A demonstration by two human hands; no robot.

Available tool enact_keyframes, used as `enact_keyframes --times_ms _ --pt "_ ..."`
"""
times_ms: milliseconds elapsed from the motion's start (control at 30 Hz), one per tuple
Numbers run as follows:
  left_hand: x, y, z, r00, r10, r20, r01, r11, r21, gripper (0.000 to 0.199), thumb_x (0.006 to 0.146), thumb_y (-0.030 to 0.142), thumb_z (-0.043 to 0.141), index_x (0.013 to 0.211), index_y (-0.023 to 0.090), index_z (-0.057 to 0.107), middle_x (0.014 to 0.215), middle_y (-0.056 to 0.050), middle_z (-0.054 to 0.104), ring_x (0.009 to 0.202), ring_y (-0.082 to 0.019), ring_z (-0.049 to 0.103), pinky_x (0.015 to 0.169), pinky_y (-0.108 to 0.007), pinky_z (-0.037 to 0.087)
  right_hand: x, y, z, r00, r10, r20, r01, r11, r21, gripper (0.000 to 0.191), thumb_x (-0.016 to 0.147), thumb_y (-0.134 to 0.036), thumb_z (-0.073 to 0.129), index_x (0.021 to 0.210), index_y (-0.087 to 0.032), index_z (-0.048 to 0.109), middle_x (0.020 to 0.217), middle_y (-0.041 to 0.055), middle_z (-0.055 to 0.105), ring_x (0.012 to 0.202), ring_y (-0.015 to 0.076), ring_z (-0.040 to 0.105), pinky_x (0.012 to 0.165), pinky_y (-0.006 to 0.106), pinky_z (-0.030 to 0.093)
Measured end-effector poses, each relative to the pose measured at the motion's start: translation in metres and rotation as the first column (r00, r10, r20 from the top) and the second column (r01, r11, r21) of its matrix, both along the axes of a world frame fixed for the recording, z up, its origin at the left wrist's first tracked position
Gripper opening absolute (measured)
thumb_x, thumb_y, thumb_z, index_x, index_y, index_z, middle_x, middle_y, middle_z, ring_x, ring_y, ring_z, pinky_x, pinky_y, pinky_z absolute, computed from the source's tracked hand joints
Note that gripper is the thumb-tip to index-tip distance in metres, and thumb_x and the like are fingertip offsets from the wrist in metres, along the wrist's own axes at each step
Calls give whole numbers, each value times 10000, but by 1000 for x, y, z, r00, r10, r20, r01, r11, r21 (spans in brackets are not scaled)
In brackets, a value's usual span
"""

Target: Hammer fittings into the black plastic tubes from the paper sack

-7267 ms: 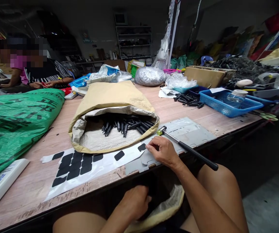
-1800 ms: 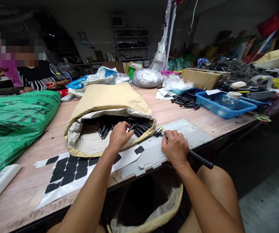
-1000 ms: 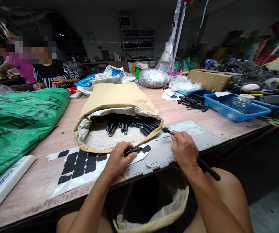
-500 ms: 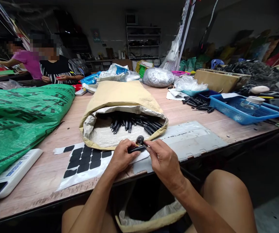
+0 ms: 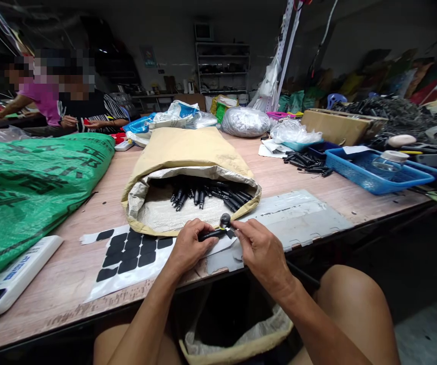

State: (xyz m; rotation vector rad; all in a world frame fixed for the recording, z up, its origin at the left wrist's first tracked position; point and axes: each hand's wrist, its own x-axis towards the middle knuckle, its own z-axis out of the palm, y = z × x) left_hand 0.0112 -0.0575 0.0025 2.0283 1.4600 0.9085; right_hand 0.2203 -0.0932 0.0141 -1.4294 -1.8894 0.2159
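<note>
My left hand (image 5: 191, 243) is closed around a slim black rod-shaped part (image 5: 211, 234) with a round dark knob (image 5: 225, 220) at its right end. Beside the knob, thumb and forefinger of my right hand (image 5: 258, 248) are pinched together at a small flat black piece, which looks like a sticker (image 5: 230, 233). Under and left of my left hand lies a white backing sheet (image 5: 106, 285) carrying rows of black rounded-square stickers (image 5: 129, 265). Just beyond my hands, a tan sack (image 5: 191, 147) lies with its mouth facing me, several black rod-shaped parts (image 5: 199, 196) inside.
A green printed sack (image 5: 39, 177) and a white device (image 5: 21, 268) are at left. Loose black parts (image 5: 305, 163) and a blue basket (image 5: 378, 172) stand at right. A grey plate (image 5: 302, 218) lies along the table edge. Another open sack (image 5: 237, 344) is below; two people sit back left.
The knob end has shifted slightly to the right and my right fingers have drawn back a little, exposing the flat black piece. The view has turned slightly.
</note>
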Motion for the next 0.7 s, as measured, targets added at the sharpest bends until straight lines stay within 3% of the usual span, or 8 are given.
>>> enact_keyframes --times_ms 200,400,533,700 --pt "-2 -1 4 999 -42 -33 41 998 -37 228 950 398 553 918 230 704 928 -30 668 960 -235 563 885 -379 417 41 18 0 981 -193 18 191 977 91 275 978 -246 528 1157 -256 736 1013 44 713 972 198 629 868 286 438" --pt "-3 1 4 996 -49 -75 46 998 -37 422 1034 434 349 699 222 497 810 -22 561 857 -216 519 833 -366 409 81 46 -21 865 -455 213 436 890 131 248 918 -194 590 1084 -240 768 964 53 696 903 207 559 773 319 349" --pt "-3 -1 5 996 -45 -78 41 998 -49 439 1045 443 315 700 227 481 803 -20 550 855 -217 512 834 -366 412 85 53 -31 827 -500 257 484 866 125 245 917 -211 610 1099 -254 769 964 56 688 865 200 524 727 327 296" --pt "-3 3 2 994 -33 -100 30 999 -33 436 1042 435 321 690 229 474 781 -17 560 829 -215 515 832 -370 420 82 53 -31 821 -513 250 491 858 146 239 913 -207 607 1091 -249 761 965 61 677 855 197 506 713 330 260"
